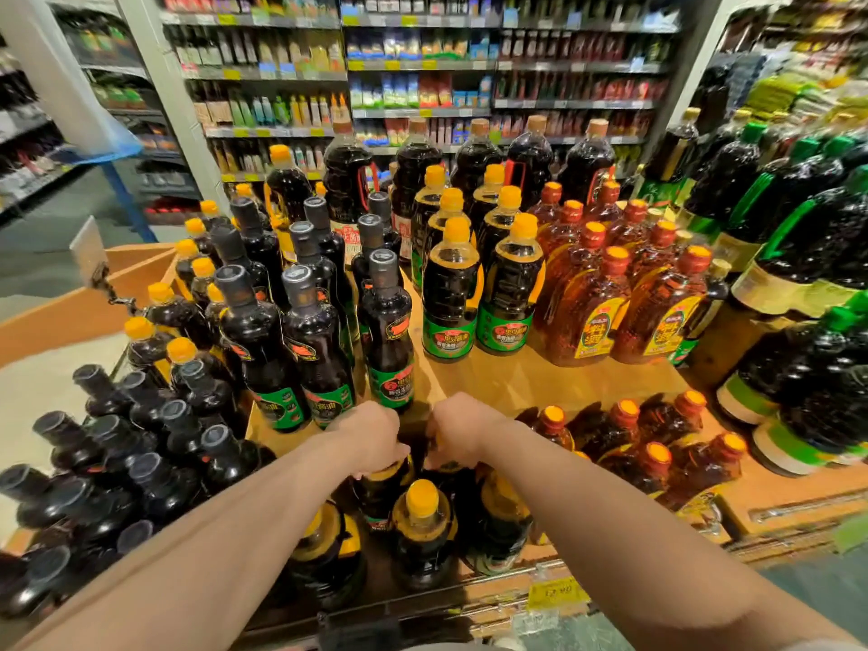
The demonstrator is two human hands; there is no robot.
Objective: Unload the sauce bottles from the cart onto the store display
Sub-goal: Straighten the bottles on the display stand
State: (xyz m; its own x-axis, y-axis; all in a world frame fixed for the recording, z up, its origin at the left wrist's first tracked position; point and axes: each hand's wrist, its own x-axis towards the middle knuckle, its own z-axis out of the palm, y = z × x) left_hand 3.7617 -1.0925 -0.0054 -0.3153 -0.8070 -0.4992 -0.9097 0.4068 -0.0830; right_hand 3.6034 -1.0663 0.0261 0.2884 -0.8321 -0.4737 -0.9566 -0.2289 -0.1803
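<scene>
Left hand point(371, 436) and right hand point(458, 434) each curled round a dark, yellow-shouldered plastic sauce bottle top point(383, 486); orange-capped bottle point(422, 500) just below grips.

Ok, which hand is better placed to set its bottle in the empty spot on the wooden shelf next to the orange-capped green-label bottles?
Right hand, probably. It grips a bottle top nearer the bare wooden shelf in front of the orange-capped green-label bottles. The left hand sits before the grey-capped bottles.

Two hands point(371, 434), four red-capped amber bottles point(587, 312) in front, many dark bottles point(451, 293).
</scene>
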